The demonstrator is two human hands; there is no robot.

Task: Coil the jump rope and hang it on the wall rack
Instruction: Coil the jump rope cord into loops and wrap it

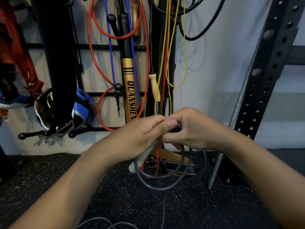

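A grey jump rope (165, 177) hangs in several loose loops below two hands held together at the centre of the view, in front of a wall rack. The loops dangle above a dark speckled rubber floor (115, 195), and more of the same grey cord trails down onto the floor near the bottom edge. The left hand (140, 131) is curled around the gathered cord along with a white handle (140, 159), which sticks out downward below the palm. The right hand (189, 128) is also curled, its thumb and fingers closed on a dark piece at the top of the coil, right against the left hand's fingertips. Both forearms reach in from the lower corners.

Just behind the hands, a black wire wall rack (99, 46) carries other gear: an orange rope (92, 55), a blue rope (110, 52), a yellow rope (185, 52) and black cords, all hanging in long loops. A gold and black bat (130, 83) printed with "QUANSHEN" hangs upright among them, and a wooden rope handle (154, 86) dangles beside it. To the left hang blue, white and red boxing gloves (82, 104). A brown leather belt (166, 156) lies on the floor against the wall, behind the coil. At the right stands a dark steel upright with rows of holes (264, 80).
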